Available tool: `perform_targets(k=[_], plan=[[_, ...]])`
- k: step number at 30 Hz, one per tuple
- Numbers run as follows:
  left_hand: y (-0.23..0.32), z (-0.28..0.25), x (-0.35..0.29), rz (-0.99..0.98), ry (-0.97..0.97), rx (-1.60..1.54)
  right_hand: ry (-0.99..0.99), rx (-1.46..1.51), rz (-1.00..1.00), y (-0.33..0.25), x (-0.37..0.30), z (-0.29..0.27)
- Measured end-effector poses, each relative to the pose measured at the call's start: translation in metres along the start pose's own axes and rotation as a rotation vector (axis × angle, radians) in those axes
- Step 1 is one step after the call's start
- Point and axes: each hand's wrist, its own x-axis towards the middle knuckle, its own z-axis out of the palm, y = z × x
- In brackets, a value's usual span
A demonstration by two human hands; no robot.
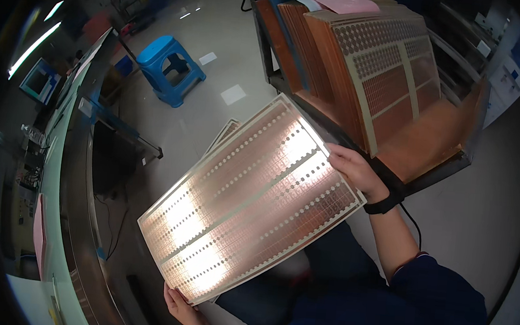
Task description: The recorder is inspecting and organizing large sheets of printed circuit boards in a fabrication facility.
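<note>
We hold a flat, rectangular copper-coloured panel with a pale border and rows of dots [249, 203] in front of us, its long axis slanting from lower left to upper right. Our left hand [182, 308] pinches the lower-left short edge; our right hand [358, 172], fingers closed around the opposite short edge, is nearer the upright stack of copper-coloured boards [389, 81] beyond it.
</note>
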Motion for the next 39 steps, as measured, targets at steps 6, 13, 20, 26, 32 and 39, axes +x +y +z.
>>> perform_targets(k=[6, 13, 20, 26, 32, 39], plan=[[0.02, 0.011, -0.003, -0.029, -0.054, -0.143, -0.023, 0.065, -0.001, -0.006, 0.003, 0.002], [0.054, 0.057, -0.013, 0.013, -0.224, -0.904, -0.003, 0.542, 0.053, 0.021, 0.009, 0.061], [0.053, 0.111, -0.049, -0.164, -0.317, -0.823, -0.29, 0.693, 0.258, 0.065, -0.013, 0.076], [0.056, 0.067, -0.03, -0.206, -0.428, -0.636, -0.192, 0.861, 0.159, 0.003, 0.013, 0.044], [0.055, 0.075, -0.023, -0.013, -0.569, -0.233, -0.175, 0.328, 0.211, 0.018, 0.017, 0.052], [0.055, 0.069, -0.042, -0.318, -0.378, -1.137, -0.07, 0.773, 0.146, 0.025, 0.02, 0.077]])
